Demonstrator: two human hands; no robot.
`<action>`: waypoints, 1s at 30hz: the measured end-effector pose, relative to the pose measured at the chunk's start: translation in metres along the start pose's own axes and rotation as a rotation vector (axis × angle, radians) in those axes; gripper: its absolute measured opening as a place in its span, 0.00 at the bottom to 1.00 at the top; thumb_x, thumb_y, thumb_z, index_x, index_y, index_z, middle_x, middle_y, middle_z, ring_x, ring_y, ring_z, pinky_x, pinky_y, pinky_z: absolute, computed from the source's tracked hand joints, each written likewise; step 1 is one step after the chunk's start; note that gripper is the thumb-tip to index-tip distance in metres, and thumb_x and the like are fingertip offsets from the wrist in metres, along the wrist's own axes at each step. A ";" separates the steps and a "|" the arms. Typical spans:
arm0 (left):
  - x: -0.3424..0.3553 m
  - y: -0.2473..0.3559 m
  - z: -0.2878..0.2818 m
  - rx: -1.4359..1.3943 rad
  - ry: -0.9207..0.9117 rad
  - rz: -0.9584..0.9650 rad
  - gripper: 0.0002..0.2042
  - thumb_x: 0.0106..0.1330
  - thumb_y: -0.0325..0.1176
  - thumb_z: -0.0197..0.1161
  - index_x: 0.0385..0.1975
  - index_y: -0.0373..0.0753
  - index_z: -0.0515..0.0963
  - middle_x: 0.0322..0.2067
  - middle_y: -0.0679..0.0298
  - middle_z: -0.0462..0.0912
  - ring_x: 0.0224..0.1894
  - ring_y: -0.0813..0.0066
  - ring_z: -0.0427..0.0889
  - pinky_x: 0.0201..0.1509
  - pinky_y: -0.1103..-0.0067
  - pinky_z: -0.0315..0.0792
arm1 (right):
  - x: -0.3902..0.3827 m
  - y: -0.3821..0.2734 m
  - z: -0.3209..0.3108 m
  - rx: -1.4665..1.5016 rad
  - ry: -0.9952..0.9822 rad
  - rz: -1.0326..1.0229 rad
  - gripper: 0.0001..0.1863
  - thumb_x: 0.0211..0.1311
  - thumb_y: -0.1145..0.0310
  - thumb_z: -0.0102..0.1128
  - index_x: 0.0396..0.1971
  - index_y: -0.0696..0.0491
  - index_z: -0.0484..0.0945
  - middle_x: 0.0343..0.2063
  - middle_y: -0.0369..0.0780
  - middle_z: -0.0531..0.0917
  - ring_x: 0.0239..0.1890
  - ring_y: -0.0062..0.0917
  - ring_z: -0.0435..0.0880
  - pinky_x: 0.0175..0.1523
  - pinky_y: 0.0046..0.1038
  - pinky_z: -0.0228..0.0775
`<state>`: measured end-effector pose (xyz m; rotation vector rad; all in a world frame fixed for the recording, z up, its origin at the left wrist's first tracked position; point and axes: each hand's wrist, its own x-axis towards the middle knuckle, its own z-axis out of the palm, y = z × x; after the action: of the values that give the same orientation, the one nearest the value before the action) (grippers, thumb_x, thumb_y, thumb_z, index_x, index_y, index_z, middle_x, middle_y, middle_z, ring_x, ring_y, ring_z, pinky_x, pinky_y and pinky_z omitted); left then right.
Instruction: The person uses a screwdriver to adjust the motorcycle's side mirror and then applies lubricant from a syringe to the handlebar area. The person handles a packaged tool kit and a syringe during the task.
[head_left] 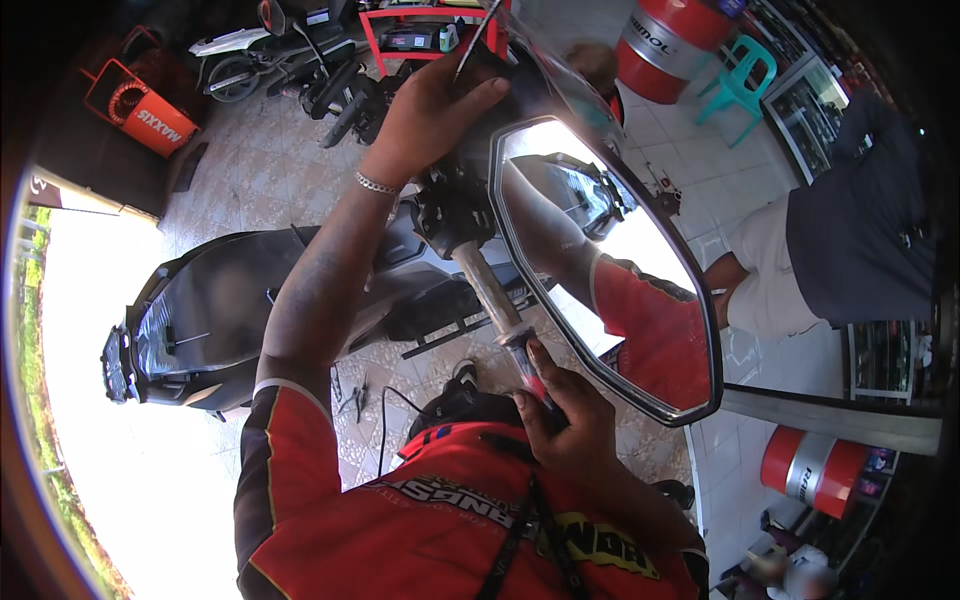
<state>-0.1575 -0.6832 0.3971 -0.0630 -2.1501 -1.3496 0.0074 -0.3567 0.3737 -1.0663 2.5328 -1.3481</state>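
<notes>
My left hand [430, 120] is up by the dark front of a scooter [240, 310], its thumb stretched to the right. From between thumb and palm a thin metal rod [480, 38] sticks up; the other fingers are mostly hidden. Close to my chest, my right hand [575, 425] is closed round a grey and red handlebar grip [530, 370] with a pale flange. The grip lies in line with the bare, dull metal handlebar tube [488, 288], which runs up to the black switch housing [450, 215]. A black-framed mirror [610, 270] stands right of the bar, reflecting my arm and sleeve.
Another person [780, 250] in light shorts stands at the right beyond the mirror. Behind are an orange machine [148, 112], a motorbike [265, 60], a red tool stand [375, 40], a red drum [665, 50] and a green chair [740, 85]. Pliers [353, 402] lie on the tiles.
</notes>
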 end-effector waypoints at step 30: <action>0.051 -0.004 0.074 -0.602 -0.912 -0.205 0.17 0.70 0.39 0.69 0.53 0.39 0.78 0.38 0.72 0.84 0.24 0.95 0.67 0.22 0.91 0.58 | 0.002 0.022 0.014 -0.058 -0.015 0.024 0.26 0.59 0.75 0.69 0.57 0.68 0.76 0.49 0.54 0.85 0.47 0.39 0.88 0.49 0.30 0.81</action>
<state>-0.2343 -0.6366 0.3966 -0.8585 -2.3497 -2.3777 -0.0008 -0.3589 0.3490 -1.0477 2.5801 -1.2642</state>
